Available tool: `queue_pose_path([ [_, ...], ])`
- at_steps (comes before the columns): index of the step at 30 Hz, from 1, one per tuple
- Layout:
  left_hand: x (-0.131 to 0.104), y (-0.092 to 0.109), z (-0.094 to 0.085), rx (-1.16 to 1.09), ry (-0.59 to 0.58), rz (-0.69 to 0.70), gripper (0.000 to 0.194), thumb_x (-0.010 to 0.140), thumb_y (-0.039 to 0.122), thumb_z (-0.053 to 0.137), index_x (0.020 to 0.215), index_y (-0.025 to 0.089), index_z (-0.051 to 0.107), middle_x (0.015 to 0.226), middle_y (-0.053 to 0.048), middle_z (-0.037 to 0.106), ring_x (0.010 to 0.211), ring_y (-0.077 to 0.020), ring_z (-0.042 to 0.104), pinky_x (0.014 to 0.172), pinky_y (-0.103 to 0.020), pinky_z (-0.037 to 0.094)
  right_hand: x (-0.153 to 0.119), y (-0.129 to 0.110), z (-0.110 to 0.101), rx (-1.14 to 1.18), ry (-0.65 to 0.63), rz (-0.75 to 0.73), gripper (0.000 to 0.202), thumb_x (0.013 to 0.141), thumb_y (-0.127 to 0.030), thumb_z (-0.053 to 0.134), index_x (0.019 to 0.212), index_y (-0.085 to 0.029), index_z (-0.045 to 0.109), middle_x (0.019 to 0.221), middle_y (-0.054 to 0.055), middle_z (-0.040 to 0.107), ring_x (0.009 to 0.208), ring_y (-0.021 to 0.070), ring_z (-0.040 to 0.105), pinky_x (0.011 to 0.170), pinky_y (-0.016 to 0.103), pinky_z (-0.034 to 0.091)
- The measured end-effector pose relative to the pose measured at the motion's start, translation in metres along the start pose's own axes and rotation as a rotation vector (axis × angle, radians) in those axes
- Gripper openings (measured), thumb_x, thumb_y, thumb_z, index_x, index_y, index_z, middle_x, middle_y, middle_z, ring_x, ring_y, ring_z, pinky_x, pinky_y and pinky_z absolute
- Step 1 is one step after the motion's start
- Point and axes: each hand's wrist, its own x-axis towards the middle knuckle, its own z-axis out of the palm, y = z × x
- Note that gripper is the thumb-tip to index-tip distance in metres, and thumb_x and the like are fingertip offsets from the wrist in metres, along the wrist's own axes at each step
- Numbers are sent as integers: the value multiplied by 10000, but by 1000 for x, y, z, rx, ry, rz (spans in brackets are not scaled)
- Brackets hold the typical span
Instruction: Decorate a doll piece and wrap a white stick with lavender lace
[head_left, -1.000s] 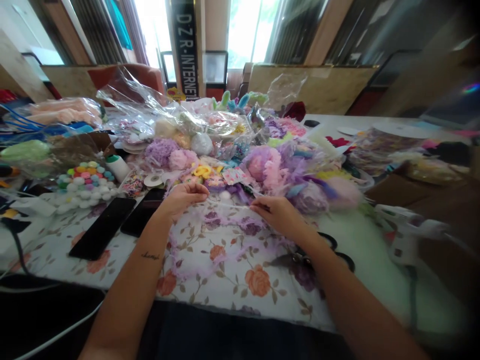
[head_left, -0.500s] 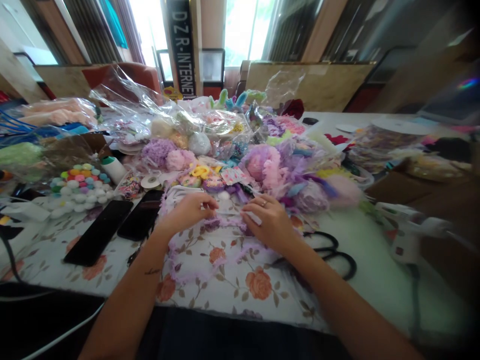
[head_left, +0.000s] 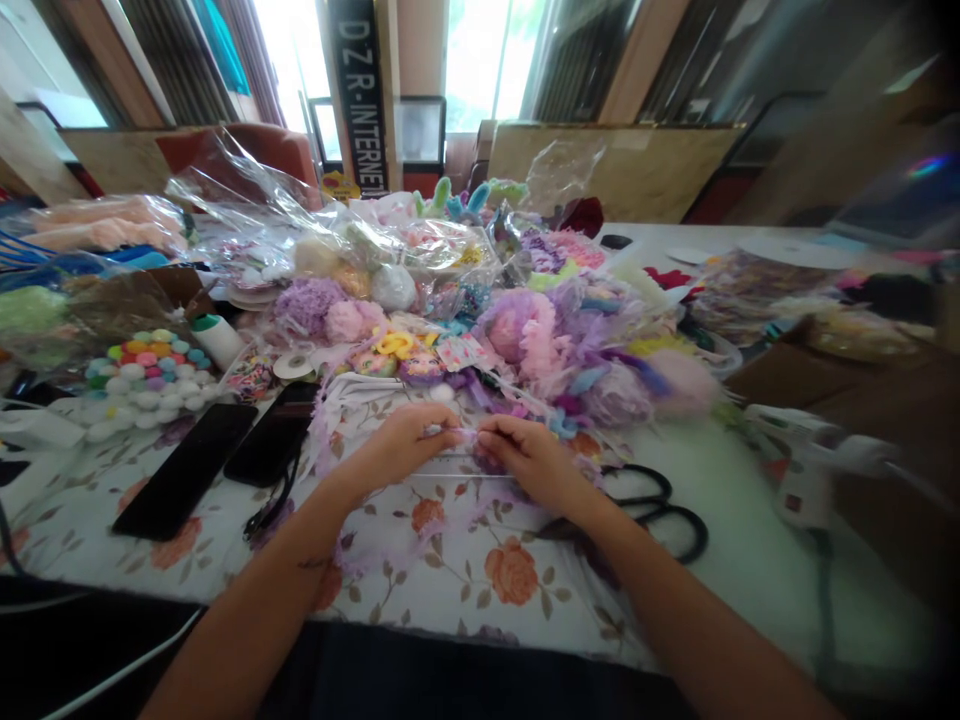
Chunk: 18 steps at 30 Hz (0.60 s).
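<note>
My left hand (head_left: 409,440) and my right hand (head_left: 529,455) meet over the floral tablecloth (head_left: 442,590), fingertips almost touching. Between them runs a short piece of thin lilac fuzzy yarn (head_left: 468,436), pinched at either side. More of this pale yarn (head_left: 375,555) trails in a loose loop over the cloth below. A clear ruler (head_left: 450,465) lies flat beneath my hands, partly covered by them. Black-handled scissors (head_left: 675,530) rest beside my right forearm, their blades partly hidden by it.
Two dark phones, one long (head_left: 184,475) and one shorter (head_left: 270,440), lie left of my left arm. Colourful pompoms (head_left: 154,375) sit beyond them. Fluffy lilac and pink yarn (head_left: 525,330) and plastic bags pile up ahead. A white glue gun (head_left: 806,475) stands at right.
My hands have come closer together, and both now pinch the lilac yarn between them. The right fingers have closed from a looser pose. The view has shifted slightly.
</note>
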Motion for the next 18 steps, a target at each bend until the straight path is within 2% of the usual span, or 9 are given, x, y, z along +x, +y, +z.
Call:
queue_pose_path([
  [3, -1, 3, 3, -306, -70, -122, 250, 867, 418, 561, 918, 181, 623, 704, 10, 583, 639, -116, 529, 604, -229, 414, -3, -6, -4, 55, -30, 60, 272, 915, -336, 450, 706, -178, 522, 593, -43, 422, 537, 104, 383, 514, 235, 308],
  [5, -1, 2, 6, -473, -112, -184, 307, 865, 470, 550, 946, 178, 602, 590, 48, 472, 518, -86, 441, 509, -204, 356, -4, -7, -5, 54, -43, 63, 294, 910, -361, 447, 681, -182, 491, 602, -42, 404, 550, 102, 369, 513, 233, 295],
  [7, -1, -1, 8, -510, -105, -247, 350, 868, 511, 524, 906, 172, 601, 528, 76, 347, 445, -68, 327, 441, -194, 269, -4, -5, -7, 64, -52, 77, 307, 906, -377, 445, 667, -185, 472, 600, -44, 388, 545, 99, 352, 506, 232, 283],
  [9, 0, -3, 7, -391, -67, -274, 360, 854, 514, 538, 835, 164, 615, 515, 76, 319, 431, -64, 281, 421, -200, 223, -5, -2, -11, 106, -56, 97, 310, 900, -393, 447, 670, -186, 468, 592, -50, 361, 529, 95, 329, 494, 230, 270],
  [13, 1, -6, -3, -82, 21, -178, 335, 821, 472, 585, 761, 155, 673, 584, 19, 512, 530, -102, 442, 496, -221, 337, -6, 3, -18, 213, -70, 167, 309, 869, -419, 472, 671, -182, 484, 575, -57, 335, 498, 87, 286, 466, 230, 231],
  [16, -1, -13, -20, -3, 90, -128, 300, 818, 433, 586, 763, 163, 703, 714, -20, 639, 675, -154, 554, 612, -242, 417, -5, 5, -23, 221, -77, 241, 283, 857, -396, 483, 682, -177, 513, 561, -61, 328, 476, 82, 255, 437, 225, 195],
  [18, -5, -23, -34, 64, 134, -143, 260, 813, 392, 589, 767, 169, 716, 737, -22, 669, 713, -167, 580, 660, -247, 431, -4, 7, -24, 180, -55, 240, 265, 861, -369, 475, 683, -177, 521, 551, -65, 317, 466, 83, 253, 429, 221, 198],
])
